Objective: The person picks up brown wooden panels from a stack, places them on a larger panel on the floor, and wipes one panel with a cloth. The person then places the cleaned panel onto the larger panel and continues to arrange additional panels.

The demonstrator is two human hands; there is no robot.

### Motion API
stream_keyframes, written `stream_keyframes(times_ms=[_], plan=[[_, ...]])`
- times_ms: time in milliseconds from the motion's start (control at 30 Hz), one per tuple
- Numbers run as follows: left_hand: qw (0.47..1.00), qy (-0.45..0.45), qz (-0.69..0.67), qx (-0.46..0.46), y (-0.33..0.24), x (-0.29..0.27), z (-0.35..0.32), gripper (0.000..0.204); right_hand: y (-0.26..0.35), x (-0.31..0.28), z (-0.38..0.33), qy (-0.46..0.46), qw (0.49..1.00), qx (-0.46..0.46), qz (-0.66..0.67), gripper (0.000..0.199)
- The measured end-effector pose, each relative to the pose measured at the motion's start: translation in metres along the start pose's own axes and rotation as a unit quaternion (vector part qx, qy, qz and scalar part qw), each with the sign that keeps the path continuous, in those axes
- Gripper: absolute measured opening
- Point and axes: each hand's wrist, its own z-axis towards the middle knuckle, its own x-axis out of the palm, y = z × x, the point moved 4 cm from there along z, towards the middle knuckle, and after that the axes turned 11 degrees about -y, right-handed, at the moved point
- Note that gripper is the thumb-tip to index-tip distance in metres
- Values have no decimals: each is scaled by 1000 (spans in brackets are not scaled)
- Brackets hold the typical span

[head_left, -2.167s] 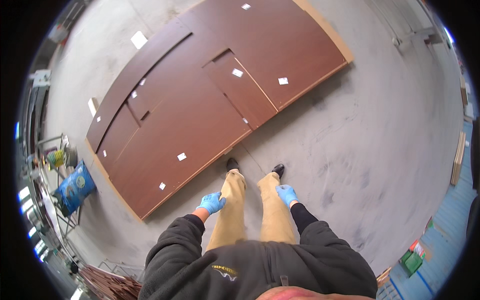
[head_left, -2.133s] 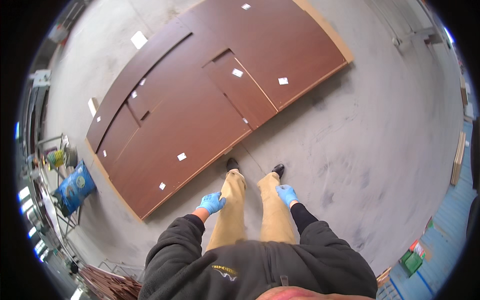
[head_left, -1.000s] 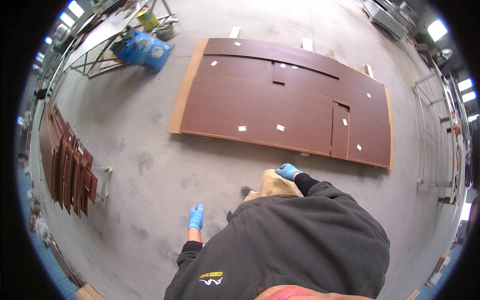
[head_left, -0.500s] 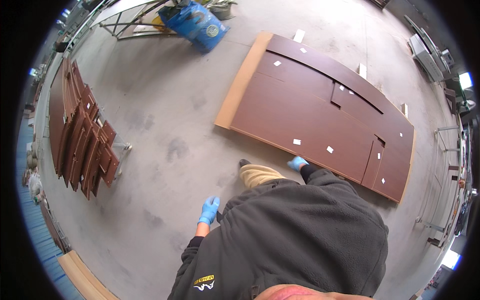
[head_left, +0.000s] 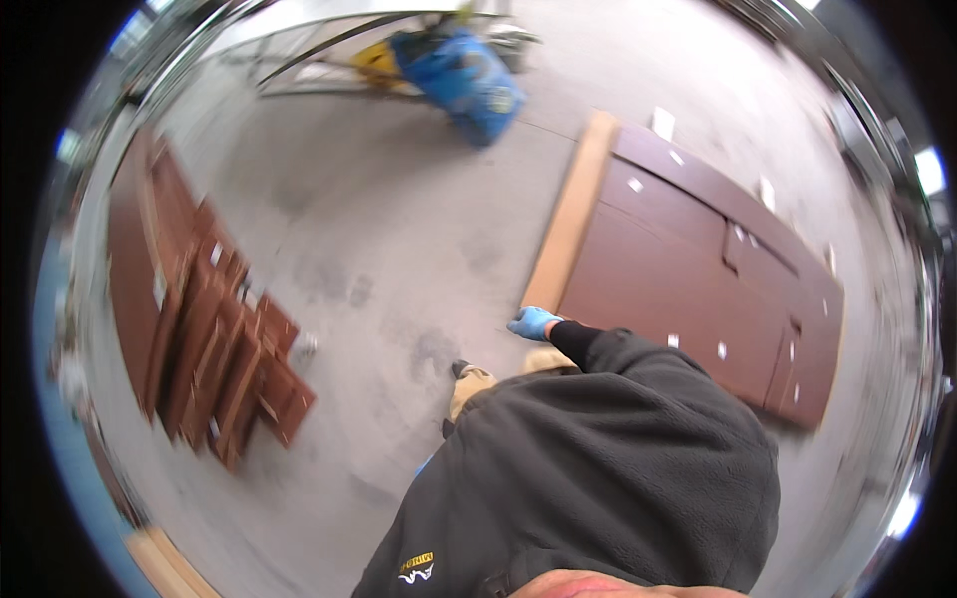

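Note:
My right hand (head_left: 533,322), in a blue glove, is stretched out in front of me with its fingers curled in. It overlaps the near left corner of a stack of dark brown panels (head_left: 658,289), by a tan strip (head_left: 566,234) along the stack's left side. I cannot tell whether it touches the corner; nothing shows in its fingers. Only a sliver of blue glove shows of my left hand (head_left: 423,465), beside my dark fleece; its fingers are hidden. White labels lie on the panels, and cut-outs run through the top one.
To the left, many brown boards (head_left: 214,329) lean upright on a rack with a caster. A blue bag (head_left: 464,85) stands beside a metal frame (head_left: 329,50) at the back. White blocks (head_left: 663,124) jut out past the stack's far edge. Tan boards (head_left: 164,563) lie at lower left.
The view has swung left, so the panels and the rack sit further right. My right hand has come to the stack's left corner. My left hand has dropped behind my body.

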Motion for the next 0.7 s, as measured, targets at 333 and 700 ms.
stream_keyframes(times_ms=[333, 700], plan=[[956, 85, 207, 189, -495, 71, 188, 44, -44, -35, 78, -170, 914, 334, 155, 46], [940, 147, 259, 164, -764, 178, 237, 48, 125, -149, 348, -146, 954, 210, 158, 46]])
